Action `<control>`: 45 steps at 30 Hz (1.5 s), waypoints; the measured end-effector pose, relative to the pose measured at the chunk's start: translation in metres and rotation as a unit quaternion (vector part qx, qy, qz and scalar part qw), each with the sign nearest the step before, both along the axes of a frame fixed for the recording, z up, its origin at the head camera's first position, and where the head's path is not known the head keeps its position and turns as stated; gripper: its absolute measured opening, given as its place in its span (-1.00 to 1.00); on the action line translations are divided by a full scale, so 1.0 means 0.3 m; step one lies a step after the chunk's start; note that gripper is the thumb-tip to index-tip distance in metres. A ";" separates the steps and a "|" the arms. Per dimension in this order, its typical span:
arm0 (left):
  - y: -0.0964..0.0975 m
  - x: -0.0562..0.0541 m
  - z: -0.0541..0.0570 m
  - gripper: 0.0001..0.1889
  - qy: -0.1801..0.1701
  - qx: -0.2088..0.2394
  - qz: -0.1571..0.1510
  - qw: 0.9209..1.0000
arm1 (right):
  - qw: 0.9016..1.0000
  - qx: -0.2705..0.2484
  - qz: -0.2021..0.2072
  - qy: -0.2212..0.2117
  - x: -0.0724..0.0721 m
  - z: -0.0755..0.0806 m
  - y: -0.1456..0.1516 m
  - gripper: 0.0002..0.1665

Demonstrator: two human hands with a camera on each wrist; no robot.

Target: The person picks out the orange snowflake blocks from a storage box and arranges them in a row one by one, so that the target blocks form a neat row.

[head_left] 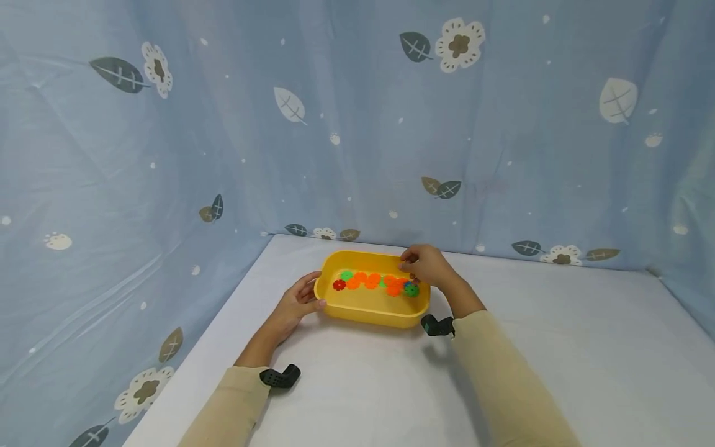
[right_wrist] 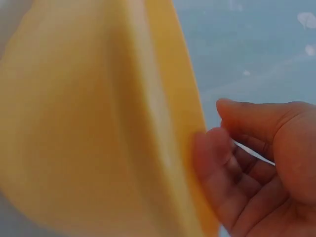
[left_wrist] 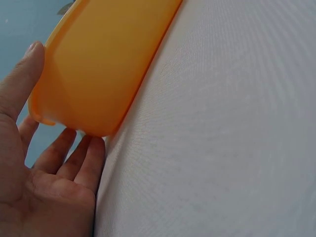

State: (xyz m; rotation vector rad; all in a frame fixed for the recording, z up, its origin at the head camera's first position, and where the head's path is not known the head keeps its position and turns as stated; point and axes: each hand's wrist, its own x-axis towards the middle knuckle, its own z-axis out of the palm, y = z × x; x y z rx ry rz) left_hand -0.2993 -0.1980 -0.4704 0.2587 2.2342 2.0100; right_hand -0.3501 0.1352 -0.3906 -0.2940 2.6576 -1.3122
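Observation:
A yellow plastic tray (head_left: 363, 315) with raised sides sits on the white surface. Small notched discs, orange (head_left: 372, 281), red (head_left: 339, 285) and green (head_left: 411, 290), lie in a loose band across its floor. My left hand (head_left: 295, 305) holds the tray's left end, with the thumb on the near corner and fingers against the end wall. At the right end, my right hand (head_left: 429, 267) hovers over the rim, its loosely bent fingers close above the discs. The right wrist view is blurred at the fingertips (right_wrist: 212, 148); nothing shows between thumb and fingers.
A white cloth surface (head_left: 558, 347) spreads around the tray. Behind and to the left hangs a blue curtain (head_left: 357, 124) printed with leaves and flowers. A dark wrist device (head_left: 438, 325) sits close to the tray's near right corner; another (head_left: 281, 376) is on the left sleeve.

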 end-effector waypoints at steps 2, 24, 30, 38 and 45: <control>0.003 0.001 -0.001 -0.28 -0.002 0.005 0.000 1.000 | 1.000 -0.006 0.005 -0.004 -0.004 -0.012 -0.019 -0.74; 0.013 0.006 0.000 -0.27 0.001 0.005 -0.005 1.000 | 0.991 0.133 0.023 0.006 -0.001 -0.101 -0.139 -0.67; 0.013 0.008 0.007 -0.27 -0.004 0.001 0.001 1.000 | 0.991 0.130 0.031 -0.010 0.006 -0.105 -0.153 -0.69; 0.006 0.008 0.009 -0.28 -0.002 -0.004 0.010 1.000 | 0.988 0.148 0.046 -0.011 0.010 -0.103 -0.170 -0.73; -0.001 0.012 0.000 -0.27 -0.003 0.001 0.008 1.000 | 0.985 0.162 0.066 -0.003 -0.001 -0.117 -0.178 -0.64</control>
